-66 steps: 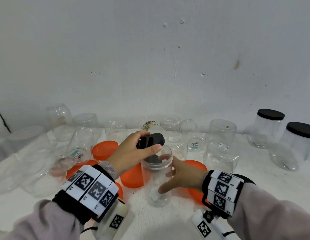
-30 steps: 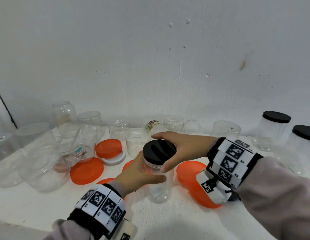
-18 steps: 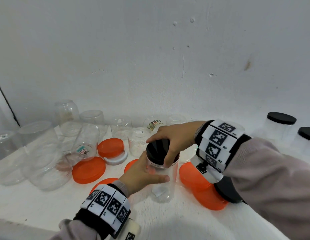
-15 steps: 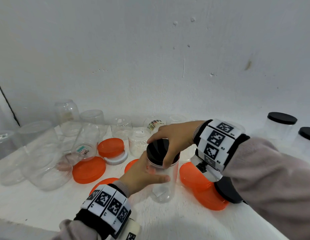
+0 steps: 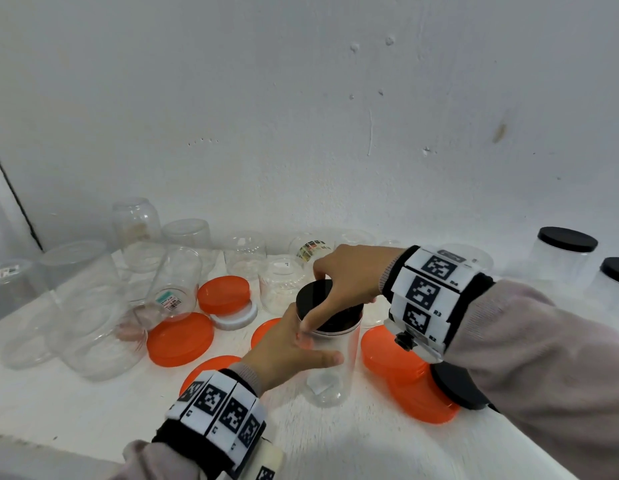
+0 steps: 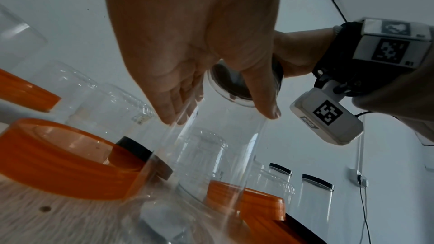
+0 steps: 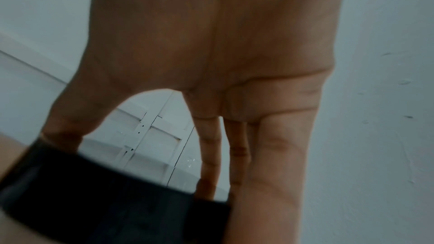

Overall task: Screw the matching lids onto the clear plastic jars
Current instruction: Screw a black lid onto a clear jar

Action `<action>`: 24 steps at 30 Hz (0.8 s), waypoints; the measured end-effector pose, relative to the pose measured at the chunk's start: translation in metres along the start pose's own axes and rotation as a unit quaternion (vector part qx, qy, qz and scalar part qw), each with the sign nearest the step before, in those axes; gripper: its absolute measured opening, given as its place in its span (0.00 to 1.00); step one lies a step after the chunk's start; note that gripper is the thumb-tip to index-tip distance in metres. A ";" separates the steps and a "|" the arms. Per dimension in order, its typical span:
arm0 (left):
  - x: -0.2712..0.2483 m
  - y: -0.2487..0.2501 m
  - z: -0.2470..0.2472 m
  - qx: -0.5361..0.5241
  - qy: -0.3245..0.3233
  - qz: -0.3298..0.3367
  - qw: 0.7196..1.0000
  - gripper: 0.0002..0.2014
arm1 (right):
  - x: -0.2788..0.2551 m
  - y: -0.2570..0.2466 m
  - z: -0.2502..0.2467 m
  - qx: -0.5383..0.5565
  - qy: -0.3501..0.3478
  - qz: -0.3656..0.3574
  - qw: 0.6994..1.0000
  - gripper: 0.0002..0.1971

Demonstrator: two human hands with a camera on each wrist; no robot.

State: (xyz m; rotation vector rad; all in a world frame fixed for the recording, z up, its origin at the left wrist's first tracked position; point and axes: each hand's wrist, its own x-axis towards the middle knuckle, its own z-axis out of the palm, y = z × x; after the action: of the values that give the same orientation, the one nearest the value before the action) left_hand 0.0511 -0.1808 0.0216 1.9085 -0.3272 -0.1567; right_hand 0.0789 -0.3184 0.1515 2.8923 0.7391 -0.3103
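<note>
A tall clear plastic jar [image 5: 332, 372] stands upright on the white table, with a black lid [image 5: 313, 299] on its mouth. My left hand [image 5: 290, 351] wraps round the jar's upper body from the left, thumb across the front. From above, my right hand [image 5: 339, 289] grips the black lid's rim with curled fingers and thumb. In the left wrist view my left hand [image 6: 211, 90] holds the clear jar [image 6: 211, 164], with the lid [image 6: 232, 84] seen from below. The right wrist view shows my fingers [image 7: 270, 155] over the dark lid [image 7: 105, 201], blurred.
Several orange lids [image 5: 179, 337] lie around the jar; one orange lid sits on a white lid [image 5: 235, 318]. A loose black lid [image 5: 457, 386] lies under my right forearm. Several open clear jars [image 5: 89, 310] stand at left and back. Two black-capped jars [image 5: 564, 258] stand far right.
My left hand set the black lid on the jar and moved down to hold its body. My right hand moved from the jar's side onto the lid and has turned on it.
</note>
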 end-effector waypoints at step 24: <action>0.001 0.001 0.000 0.019 -0.008 0.002 1.000 0.47 | -0.003 0.003 -0.008 0.008 -0.062 -0.017 0.998 0.42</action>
State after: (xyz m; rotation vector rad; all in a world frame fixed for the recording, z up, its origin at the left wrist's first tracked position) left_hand 0.0519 -0.1813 0.0223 1.9441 -0.3464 -0.1632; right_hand 0.0791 -0.3210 0.1607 2.8462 0.7678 -0.4979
